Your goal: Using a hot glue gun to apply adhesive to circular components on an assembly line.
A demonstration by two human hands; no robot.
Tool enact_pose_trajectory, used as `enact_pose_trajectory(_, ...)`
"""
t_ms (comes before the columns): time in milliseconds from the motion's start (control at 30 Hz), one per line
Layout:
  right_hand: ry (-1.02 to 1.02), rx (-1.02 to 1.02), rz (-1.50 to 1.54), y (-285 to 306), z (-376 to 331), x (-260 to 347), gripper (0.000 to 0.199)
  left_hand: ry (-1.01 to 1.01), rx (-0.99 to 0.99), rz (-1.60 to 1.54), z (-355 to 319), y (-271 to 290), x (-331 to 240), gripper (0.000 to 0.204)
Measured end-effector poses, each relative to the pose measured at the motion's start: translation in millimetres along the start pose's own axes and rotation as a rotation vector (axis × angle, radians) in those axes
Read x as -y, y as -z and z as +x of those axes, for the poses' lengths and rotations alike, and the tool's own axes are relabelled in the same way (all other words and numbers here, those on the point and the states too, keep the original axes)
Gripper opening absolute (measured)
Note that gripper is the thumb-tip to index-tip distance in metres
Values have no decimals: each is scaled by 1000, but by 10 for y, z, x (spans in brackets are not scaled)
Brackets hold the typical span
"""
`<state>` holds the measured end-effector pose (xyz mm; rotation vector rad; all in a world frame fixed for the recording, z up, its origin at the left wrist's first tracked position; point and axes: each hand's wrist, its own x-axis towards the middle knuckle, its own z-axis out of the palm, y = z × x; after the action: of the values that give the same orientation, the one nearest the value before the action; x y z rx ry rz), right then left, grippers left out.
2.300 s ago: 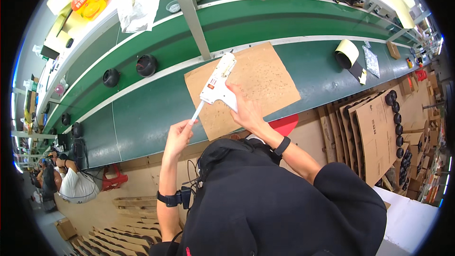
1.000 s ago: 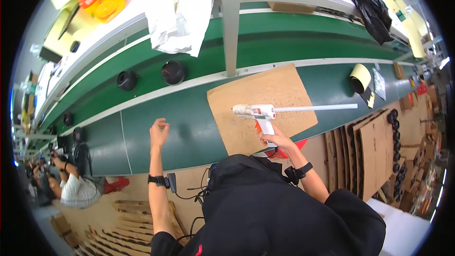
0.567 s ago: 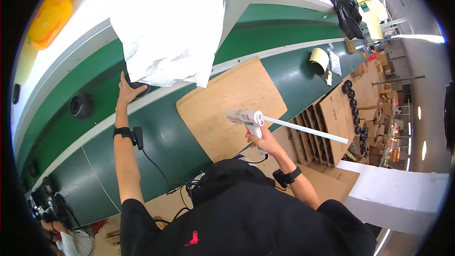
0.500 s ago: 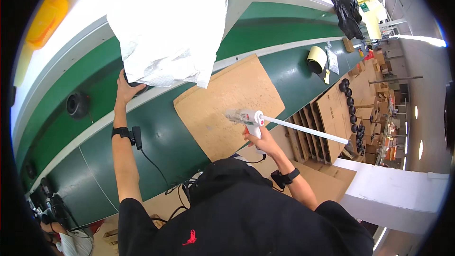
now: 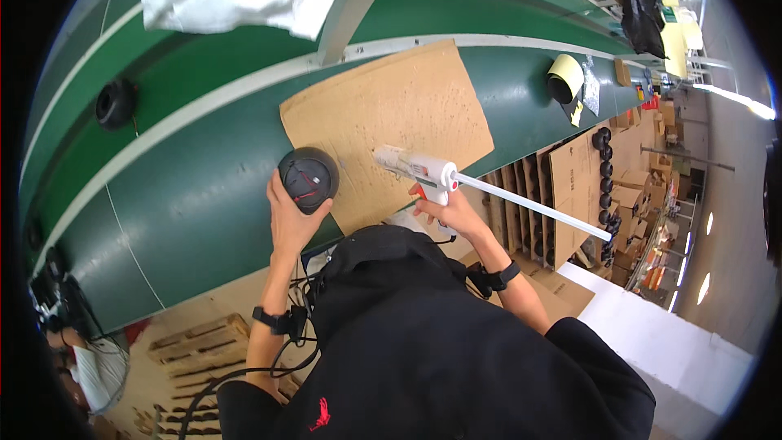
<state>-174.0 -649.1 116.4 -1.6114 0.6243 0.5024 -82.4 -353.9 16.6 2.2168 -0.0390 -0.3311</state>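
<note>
Left hand (image 5: 291, 225) has the round black part (image 5: 309, 179) clamped at the left edge of the cardboard (image 5: 407, 98), right hand (image 5: 454, 212) gripping the glue gun (image 5: 419, 168) over the near edge, so probably lining-up, steady aim next.

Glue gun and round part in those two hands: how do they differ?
The glue gun is mostly white; the round part is black with thin red marks. The glue gun is long, with a pale stick jutting from its back; the round part is compact. The right hand holds the glue gun, the left hand the round part. Both are held one-handed.
</note>
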Motion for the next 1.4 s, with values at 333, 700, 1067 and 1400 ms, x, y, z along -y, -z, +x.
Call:
enact_pose_trajectory(333,397,109,-330,-243,-92,109,35,-443,99,127,162,206,-30,35)
enact_pose_trajectory(700,405,117,-661,-519,176,116,18,-197,346,-424,952,250,315,18)
enact_pose_trajectory(1067,659,122,-922,-854,244,26,34,-121,404,-437,1057,201,404,26)
enact_pose_trajectory(1400,590,90,-928,-940,192,78,33,-87,416,-396,1039,268,385,29)
